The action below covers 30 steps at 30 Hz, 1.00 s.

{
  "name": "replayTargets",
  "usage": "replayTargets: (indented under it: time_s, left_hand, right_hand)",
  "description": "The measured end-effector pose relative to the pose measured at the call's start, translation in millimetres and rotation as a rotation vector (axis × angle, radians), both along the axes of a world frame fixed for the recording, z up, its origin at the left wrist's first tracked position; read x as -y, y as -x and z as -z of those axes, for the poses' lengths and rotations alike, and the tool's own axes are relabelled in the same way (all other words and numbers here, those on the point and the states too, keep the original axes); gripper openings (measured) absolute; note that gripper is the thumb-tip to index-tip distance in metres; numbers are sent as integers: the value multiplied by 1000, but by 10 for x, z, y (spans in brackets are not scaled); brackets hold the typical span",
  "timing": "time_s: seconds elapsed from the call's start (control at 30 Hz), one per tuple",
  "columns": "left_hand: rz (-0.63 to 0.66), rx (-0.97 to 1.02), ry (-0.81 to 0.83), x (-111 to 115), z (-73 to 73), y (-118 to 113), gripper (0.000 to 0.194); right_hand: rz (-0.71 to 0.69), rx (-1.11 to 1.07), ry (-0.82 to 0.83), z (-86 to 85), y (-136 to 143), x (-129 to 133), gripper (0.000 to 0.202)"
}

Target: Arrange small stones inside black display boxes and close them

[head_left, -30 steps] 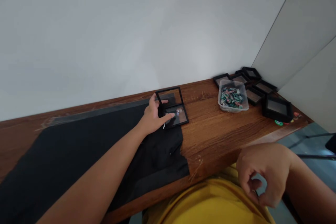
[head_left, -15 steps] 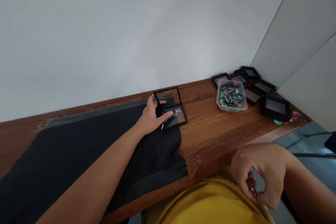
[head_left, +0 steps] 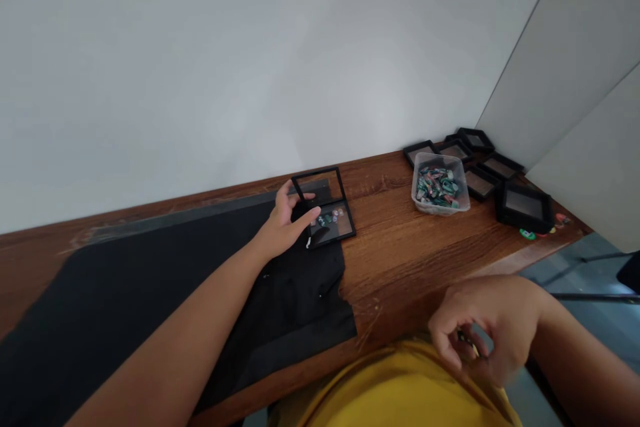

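Touching the black case (head_left: 331,203) at its left side: left grip (head_left: 283,223).

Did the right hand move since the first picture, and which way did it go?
Yes. The right hand has moved left: the gap between it and the black sheet on the table is smaller now.

My bare left hand (head_left: 281,228) sits mid-frame, thumb and fingers parted; my bare right hand (head_left: 493,323) curls inward, lower right.
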<state>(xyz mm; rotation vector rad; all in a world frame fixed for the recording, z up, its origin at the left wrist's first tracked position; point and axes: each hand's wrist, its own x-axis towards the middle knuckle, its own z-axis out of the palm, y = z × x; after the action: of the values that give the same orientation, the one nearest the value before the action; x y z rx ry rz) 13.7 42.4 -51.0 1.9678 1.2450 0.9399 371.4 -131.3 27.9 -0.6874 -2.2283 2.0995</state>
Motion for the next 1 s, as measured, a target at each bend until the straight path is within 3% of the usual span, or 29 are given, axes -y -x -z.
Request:
replayTargets:
  time_s: [0.4, 0.73, 1.0]
  left_hand:
    - [-2, -5, -5, -18, 33, 11, 81]
    - [10, -27, 1, -20, 16, 24, 83]
    - [15, -28, 23, -35, 5, 41, 87]
  right_hand:
    - [62, -104, 38, -39, 26, 2, 22]
    - [38, -73, -120, -96, -8, -40, 21]
    - [45, -77, -82, -109, -1, -47, 24]
